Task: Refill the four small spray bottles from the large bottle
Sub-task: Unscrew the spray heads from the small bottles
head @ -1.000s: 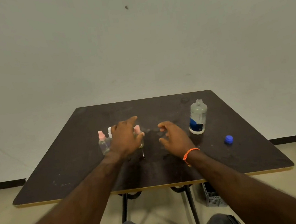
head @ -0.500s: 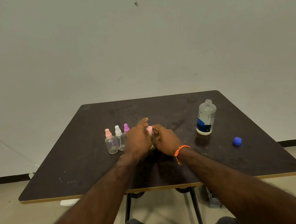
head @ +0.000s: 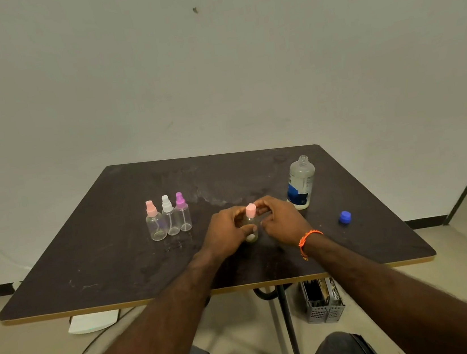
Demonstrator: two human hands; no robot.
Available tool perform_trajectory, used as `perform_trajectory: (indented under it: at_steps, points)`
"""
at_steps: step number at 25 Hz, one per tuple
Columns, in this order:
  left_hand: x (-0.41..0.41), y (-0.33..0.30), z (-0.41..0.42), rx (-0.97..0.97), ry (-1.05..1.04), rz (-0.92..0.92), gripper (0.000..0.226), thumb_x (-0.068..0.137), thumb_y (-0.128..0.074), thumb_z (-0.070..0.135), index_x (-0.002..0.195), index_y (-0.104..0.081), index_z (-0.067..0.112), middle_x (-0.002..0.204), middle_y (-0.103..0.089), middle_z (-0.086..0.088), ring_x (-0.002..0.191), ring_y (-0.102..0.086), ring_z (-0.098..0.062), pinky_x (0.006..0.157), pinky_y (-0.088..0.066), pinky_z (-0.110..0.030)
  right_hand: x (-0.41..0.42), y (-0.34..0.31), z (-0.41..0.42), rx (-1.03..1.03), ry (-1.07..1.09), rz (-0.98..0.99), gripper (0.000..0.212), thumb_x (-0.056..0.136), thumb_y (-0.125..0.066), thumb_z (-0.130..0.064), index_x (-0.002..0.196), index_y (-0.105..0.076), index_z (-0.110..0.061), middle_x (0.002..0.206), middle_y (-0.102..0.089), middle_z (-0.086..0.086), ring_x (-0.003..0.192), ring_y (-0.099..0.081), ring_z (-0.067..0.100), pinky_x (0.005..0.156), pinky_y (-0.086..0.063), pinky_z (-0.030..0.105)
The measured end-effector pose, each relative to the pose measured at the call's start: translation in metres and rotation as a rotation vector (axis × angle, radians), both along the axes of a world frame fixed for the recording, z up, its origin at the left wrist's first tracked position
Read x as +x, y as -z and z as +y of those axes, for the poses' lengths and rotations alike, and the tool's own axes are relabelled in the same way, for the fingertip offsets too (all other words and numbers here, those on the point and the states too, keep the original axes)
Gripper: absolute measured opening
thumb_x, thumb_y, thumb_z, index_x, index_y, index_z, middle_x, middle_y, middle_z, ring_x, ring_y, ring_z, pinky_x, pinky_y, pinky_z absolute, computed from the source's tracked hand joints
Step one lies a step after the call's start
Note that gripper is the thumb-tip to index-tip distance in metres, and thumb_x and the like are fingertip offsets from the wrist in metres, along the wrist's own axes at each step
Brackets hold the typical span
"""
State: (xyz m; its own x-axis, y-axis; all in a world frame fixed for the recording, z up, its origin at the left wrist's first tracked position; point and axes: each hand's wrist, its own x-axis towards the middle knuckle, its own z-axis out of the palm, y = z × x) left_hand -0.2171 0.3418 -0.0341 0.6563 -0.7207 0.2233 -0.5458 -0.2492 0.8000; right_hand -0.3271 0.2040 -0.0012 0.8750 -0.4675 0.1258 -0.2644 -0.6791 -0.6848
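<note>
A small clear spray bottle with a pink top [head: 252, 222] stands near the middle of the dark table [head: 102, 253]. My left hand [head: 227, 232] grips its body, and my right hand [head: 282, 219] pinches its pink top. Three more small spray bottles stand in a row to the left: one with a pink top [head: 155, 225], one with a white top [head: 170, 219] and one with a purple top [head: 183, 214]. The large bottle [head: 300, 182] with a blue label stands uncapped at the right. Its blue cap [head: 345, 217] lies on the table further right.
A grey crate [head: 323, 301] sits on the floor under the table's right side. A white flat object [head: 94, 321] and a cable lie on the floor at the left. My knees show below the near table edge.
My left hand has drawn one pink-topped bottle away from the row to the table's middle, and my right hand has come in from the right onto its top.
</note>
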Motion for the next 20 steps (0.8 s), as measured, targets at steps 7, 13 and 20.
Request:
perform_trajectory:
  at_steps: [7, 13, 20]
  points:
    - [0.005, 0.003, 0.002, 0.062, -0.016, -0.051, 0.041, 0.087, -0.083, 0.028, 0.127, -0.073, 0.033, 0.116, -0.076, 0.014, 0.114, -0.067, -0.006, 0.103, -0.054, -0.042, 0.022, -0.026, 0.009, -0.282, -0.013, 0.037, 0.027, 0.086, -0.07, -0.045, 0.098, -0.067, -0.021, 0.087, -0.067, -0.004, 0.08, -0.062, 0.013, 0.075, -0.055, 0.033]
    - [0.005, 0.005, -0.005, 0.079, -0.035, -0.05, 0.039, 0.088, -0.081, 0.028, 0.126, -0.074, 0.028, 0.116, -0.077, 0.01, 0.112, -0.069, -0.009, 0.103, -0.055, -0.046, 0.026, -0.036, 0.011, -0.433, -0.111, 0.161, 0.018, 0.095, -0.06, -0.025, 0.105, -0.07, -0.014, 0.1, -0.069, 0.005, 0.088, -0.063, 0.019, 0.083, -0.055, 0.036]
    - [0.007, 0.008, -0.005, 0.1, -0.045, -0.016, 0.036, 0.083, -0.083, 0.042, 0.117, -0.076, 0.033, 0.103, -0.078, 0.016, 0.1, -0.071, -0.005, 0.097, -0.058, -0.047, 0.022, -0.043, 0.006, -0.431, -0.227, 0.187, 0.033, 0.096, -0.063, -0.02, 0.128, -0.062, -0.018, 0.121, -0.068, 0.004, 0.108, -0.064, 0.02, 0.092, -0.051, 0.03]
